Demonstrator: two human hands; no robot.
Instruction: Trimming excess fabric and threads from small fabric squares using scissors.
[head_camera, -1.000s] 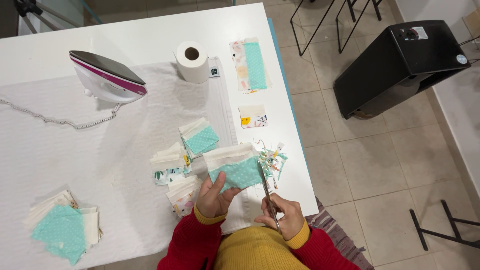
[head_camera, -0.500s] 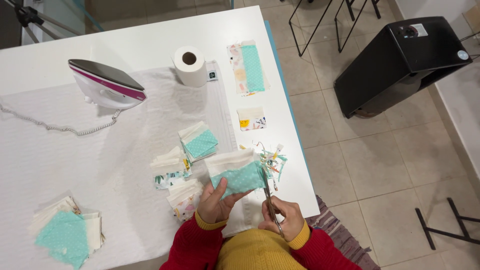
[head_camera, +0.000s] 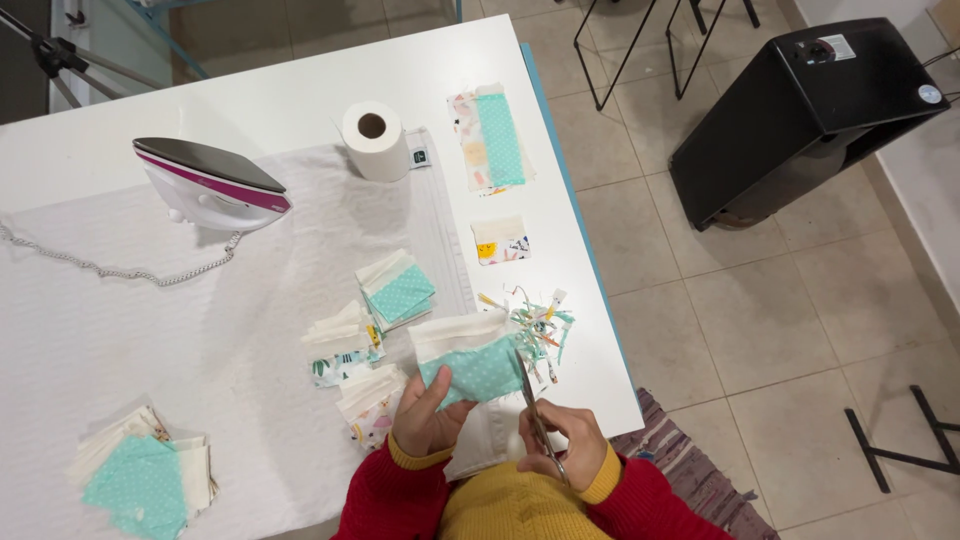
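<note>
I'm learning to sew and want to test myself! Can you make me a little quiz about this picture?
1. True or false: the iron stands flat on its soleplate.
2. What does the right hand hold?
A. scissors
B. a pencil
C. the paper roll
3. Fill in: the left hand grips a cream and ____ dotted fabric piece.

Key:
1. False, it rests tipped with the soleplate facing up.
2. A, scissors along the fabric's right edge, beside the heap of trimmed scraps.
3. Teal.
</note>
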